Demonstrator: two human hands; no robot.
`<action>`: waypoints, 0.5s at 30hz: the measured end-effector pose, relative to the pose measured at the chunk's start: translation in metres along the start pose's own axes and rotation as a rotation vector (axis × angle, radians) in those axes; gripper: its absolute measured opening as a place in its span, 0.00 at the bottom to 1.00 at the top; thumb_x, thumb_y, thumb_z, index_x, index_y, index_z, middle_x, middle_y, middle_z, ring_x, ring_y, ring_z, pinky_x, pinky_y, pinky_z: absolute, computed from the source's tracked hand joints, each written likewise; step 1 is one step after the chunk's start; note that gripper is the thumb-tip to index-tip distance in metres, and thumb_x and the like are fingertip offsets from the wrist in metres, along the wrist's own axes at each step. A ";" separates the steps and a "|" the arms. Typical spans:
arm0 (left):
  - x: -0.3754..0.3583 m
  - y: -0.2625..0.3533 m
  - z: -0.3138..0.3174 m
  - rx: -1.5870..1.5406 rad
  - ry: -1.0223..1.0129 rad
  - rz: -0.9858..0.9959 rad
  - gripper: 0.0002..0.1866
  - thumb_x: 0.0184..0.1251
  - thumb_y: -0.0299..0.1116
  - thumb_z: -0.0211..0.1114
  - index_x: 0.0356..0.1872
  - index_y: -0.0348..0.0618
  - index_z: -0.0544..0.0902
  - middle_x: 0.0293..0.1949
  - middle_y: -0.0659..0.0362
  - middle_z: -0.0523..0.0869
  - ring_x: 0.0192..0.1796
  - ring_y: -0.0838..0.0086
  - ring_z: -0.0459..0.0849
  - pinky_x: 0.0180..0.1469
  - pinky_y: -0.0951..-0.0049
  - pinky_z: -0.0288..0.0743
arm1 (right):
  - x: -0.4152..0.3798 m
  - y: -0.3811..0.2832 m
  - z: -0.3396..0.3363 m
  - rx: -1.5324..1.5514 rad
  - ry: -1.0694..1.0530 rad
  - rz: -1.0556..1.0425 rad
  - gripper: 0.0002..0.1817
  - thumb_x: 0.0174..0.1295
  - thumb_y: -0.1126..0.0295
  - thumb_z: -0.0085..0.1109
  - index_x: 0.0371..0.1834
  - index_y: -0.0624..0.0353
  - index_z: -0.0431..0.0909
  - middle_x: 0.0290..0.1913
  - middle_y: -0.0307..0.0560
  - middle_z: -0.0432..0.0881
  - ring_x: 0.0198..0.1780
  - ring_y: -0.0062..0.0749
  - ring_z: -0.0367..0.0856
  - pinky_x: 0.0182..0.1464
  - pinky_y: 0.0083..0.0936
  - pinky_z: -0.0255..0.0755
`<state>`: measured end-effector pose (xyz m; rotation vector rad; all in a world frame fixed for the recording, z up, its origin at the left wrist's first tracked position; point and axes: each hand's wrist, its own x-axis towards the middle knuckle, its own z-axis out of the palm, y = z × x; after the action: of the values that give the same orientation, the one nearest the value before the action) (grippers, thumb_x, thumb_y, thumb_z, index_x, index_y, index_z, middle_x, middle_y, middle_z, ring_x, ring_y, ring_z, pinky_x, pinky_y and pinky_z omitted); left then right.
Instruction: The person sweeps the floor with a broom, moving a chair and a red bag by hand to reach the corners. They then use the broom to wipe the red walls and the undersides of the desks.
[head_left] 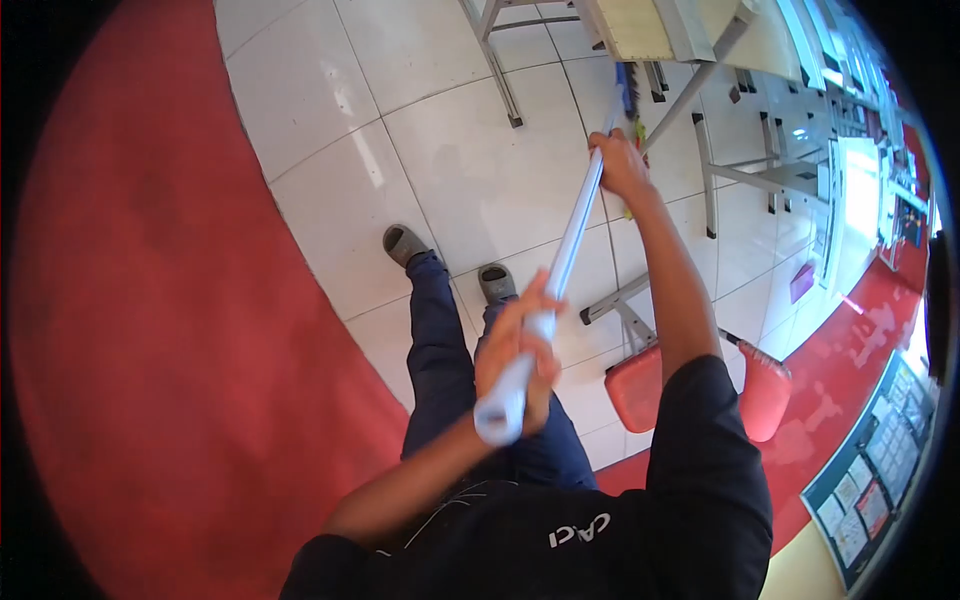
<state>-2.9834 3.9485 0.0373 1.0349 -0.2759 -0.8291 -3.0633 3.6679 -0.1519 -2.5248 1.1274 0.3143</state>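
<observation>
A broom with a long pale handle [575, 232] slants away from my body over the tiled floor. Near the handle's top end, my left hand [518, 350] is wrapped around it, slightly smeared by motion. Further down, my right hand [622, 165] grips the same handle with its arm stretched forward. At the far end is the blue broom head [627, 88] with dark bristles, beside the desk legs and partly hidden under the desk edge. Something yellow-green and red, too small to make out, lies just beyond my right hand.
Desks [640, 30] with grey metal legs stand ahead and to the right. A red chair [634, 390] is close by my right arm. A purple object [802, 283] lies on the floor. The wall at left is red [150, 300]; a notice board [880, 470] hangs at lower right.
</observation>
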 end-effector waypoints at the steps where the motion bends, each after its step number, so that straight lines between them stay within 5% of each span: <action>1: 0.016 -0.019 -0.008 0.082 -0.019 0.007 0.11 0.65 0.35 0.60 0.29 0.39 0.72 0.50 0.45 0.77 0.60 0.56 0.73 0.61 0.60 0.63 | 0.013 0.006 -0.003 -0.077 0.000 0.014 0.09 0.48 0.75 0.59 0.32 0.49 0.76 0.36 0.57 0.75 0.39 0.56 0.78 0.41 0.43 0.72; 4: 0.073 -0.061 -0.015 0.323 -0.182 -0.052 0.08 0.69 0.33 0.56 0.34 0.40 0.70 0.53 0.52 0.75 0.43 0.77 0.75 0.47 0.76 0.70 | 0.080 0.088 0.033 -0.054 -0.005 -0.252 0.07 0.49 0.74 0.59 0.33 0.51 0.76 0.30 0.55 0.77 0.38 0.53 0.78 0.40 0.42 0.72; 7: 0.074 -0.062 0.004 0.231 -0.070 -0.133 0.08 0.60 0.26 0.63 0.34 0.38 0.72 0.51 0.50 0.76 0.48 0.65 0.77 0.48 0.72 0.68 | 0.117 0.096 0.062 0.093 -0.197 -0.221 0.05 0.51 0.72 0.59 0.32 0.54 0.75 0.27 0.54 0.78 0.37 0.50 0.77 0.40 0.40 0.71; 9: 0.044 -0.047 -0.007 0.306 0.048 -0.032 0.09 0.58 0.25 0.65 0.34 0.38 0.71 0.52 0.48 0.75 0.49 0.63 0.76 0.49 0.71 0.68 | 0.108 0.044 0.084 0.176 -0.135 -0.527 0.04 0.52 0.72 0.58 0.30 0.57 0.74 0.28 0.53 0.78 0.36 0.49 0.76 0.39 0.38 0.70; 10: 0.028 -0.035 -0.014 0.344 0.097 0.026 0.10 0.57 0.24 0.66 0.34 0.38 0.71 0.52 0.47 0.75 0.50 0.62 0.76 0.50 0.71 0.68 | 0.101 0.024 0.113 0.256 -0.032 -0.515 0.09 0.43 0.73 0.65 0.28 0.55 0.74 0.30 0.54 0.78 0.37 0.52 0.76 0.40 0.41 0.71; 15: -0.078 0.031 -0.019 0.533 -0.181 -0.148 0.16 0.50 0.32 0.73 0.33 0.42 0.73 0.55 0.45 0.70 0.52 0.58 0.74 0.53 0.64 0.68 | -0.023 -0.032 0.114 0.127 -0.353 -0.389 0.12 0.45 0.70 0.63 0.33 0.55 0.71 0.39 0.66 0.72 0.42 0.61 0.74 0.45 0.47 0.71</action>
<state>-3.0109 4.0246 0.0669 1.4915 -0.6014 -1.0127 -3.0609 3.7493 -0.2412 -2.3835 0.4961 0.5359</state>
